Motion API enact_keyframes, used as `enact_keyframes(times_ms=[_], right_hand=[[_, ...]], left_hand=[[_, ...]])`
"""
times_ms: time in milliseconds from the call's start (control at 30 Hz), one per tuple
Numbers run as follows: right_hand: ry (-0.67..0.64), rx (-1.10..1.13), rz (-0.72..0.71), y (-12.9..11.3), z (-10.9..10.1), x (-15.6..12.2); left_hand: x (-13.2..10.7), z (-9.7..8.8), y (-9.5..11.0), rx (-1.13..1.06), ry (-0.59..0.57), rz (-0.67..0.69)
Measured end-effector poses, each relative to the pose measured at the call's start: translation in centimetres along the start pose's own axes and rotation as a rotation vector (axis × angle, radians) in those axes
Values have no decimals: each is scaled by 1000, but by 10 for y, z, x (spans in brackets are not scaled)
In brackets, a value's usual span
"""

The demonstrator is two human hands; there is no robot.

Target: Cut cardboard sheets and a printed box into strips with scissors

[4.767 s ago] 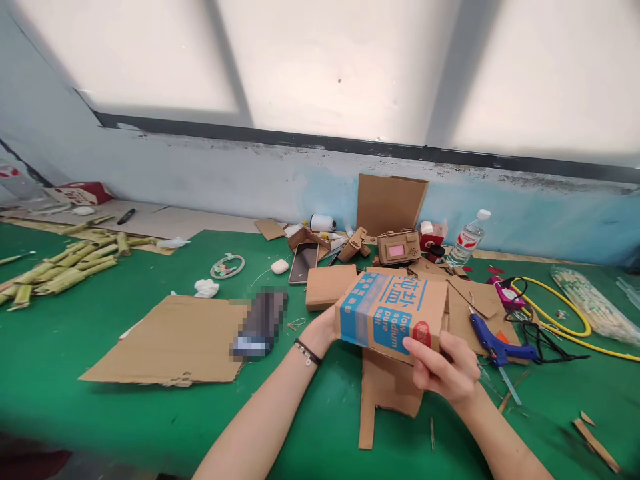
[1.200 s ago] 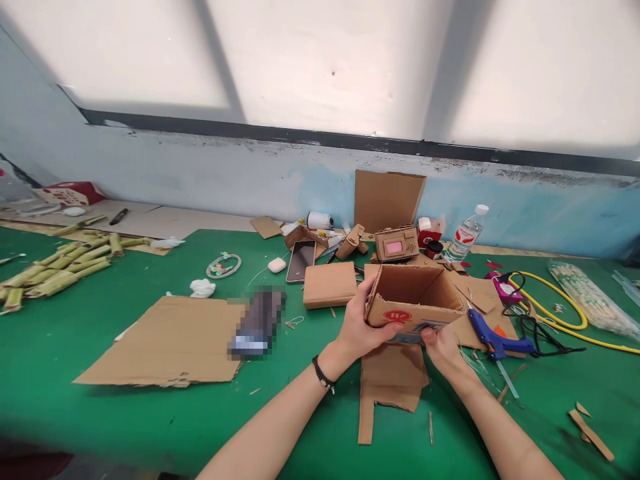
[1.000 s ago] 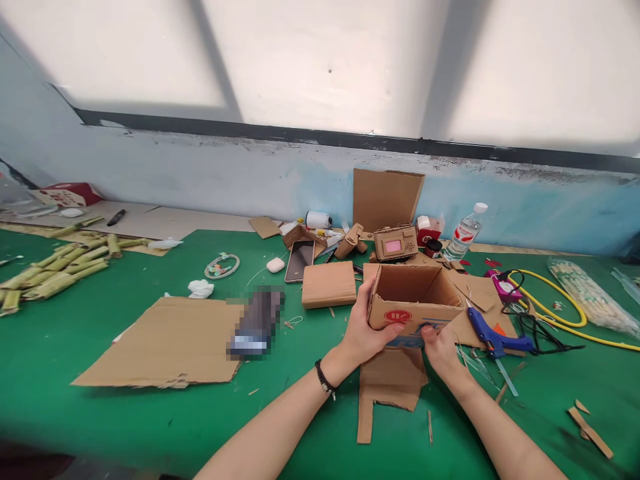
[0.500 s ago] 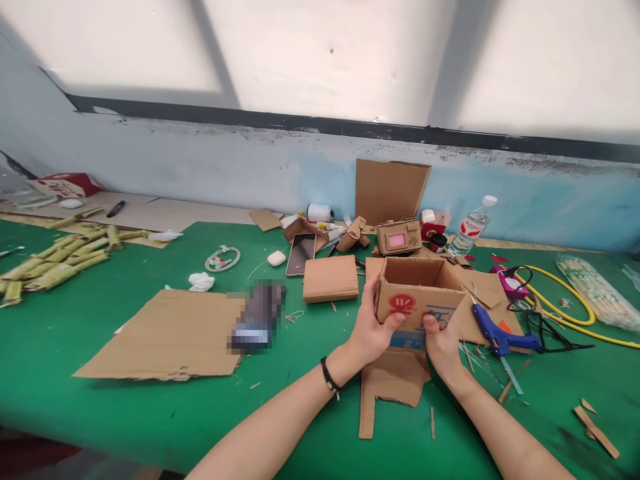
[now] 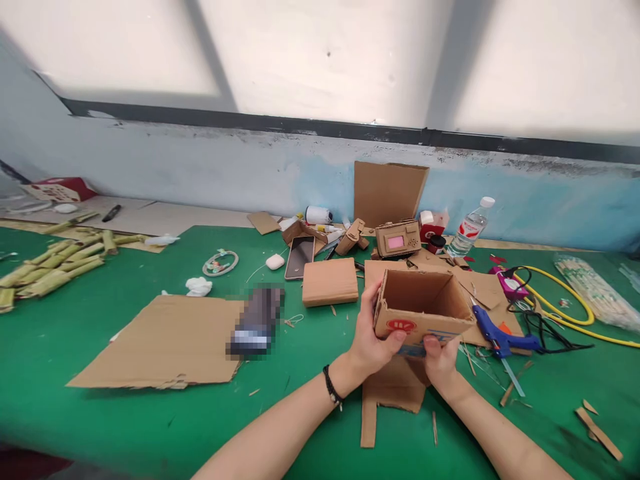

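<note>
Between my two hands is an open-topped cardboard box (image 5: 425,321), tilted so that its hollow inside shows. My left hand (image 5: 373,340) grips the left side, thumb on the printed front. On the right, my right hand (image 5: 443,360) holds the front and side with its thumb on the blue print; its other fingers are mostly hidden. Under the box lies a cut cardboard piece (image 5: 400,387) with a narrow strip sticking out. A blue glue gun (image 5: 500,333) rests just right of my right hand. Behind my left hand lies a flat closed cardboard box (image 5: 330,281).
A large cardboard sheet (image 5: 165,347) lies left on the green table, a blurred-out object on its edge. Farther back are a phone (image 5: 300,257), a small cardboard model (image 5: 399,238) and a water bottle (image 5: 473,227). A yellow hose (image 5: 575,323) curves at right; cut stalks (image 5: 60,260) lie far left.
The open box has tipped toward me and dropped slightly, so more of its inside shows and less of the front print. Both hands keep their hold.
</note>
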State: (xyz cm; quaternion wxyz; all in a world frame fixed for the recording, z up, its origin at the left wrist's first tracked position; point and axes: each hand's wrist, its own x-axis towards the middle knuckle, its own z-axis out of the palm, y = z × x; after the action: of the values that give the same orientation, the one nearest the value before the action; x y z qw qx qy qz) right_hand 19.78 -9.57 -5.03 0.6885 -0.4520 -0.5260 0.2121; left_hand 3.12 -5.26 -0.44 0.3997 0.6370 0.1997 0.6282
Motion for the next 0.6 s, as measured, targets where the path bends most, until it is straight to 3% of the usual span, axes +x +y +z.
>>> enact_keyframes(times_ms=[100, 267, 600], right_hand=[[-14, -16, -27, 3, -6, 1], [-63, -54, -14, 3, -11, 9], [-219, -116, 43, -15, -10, 16]], left_hand=[[-3, -1, -3, -19, -17, 59], [-3, -3, -5, 5, -31, 35], [1, -14, -10, 59, -49, 59]])
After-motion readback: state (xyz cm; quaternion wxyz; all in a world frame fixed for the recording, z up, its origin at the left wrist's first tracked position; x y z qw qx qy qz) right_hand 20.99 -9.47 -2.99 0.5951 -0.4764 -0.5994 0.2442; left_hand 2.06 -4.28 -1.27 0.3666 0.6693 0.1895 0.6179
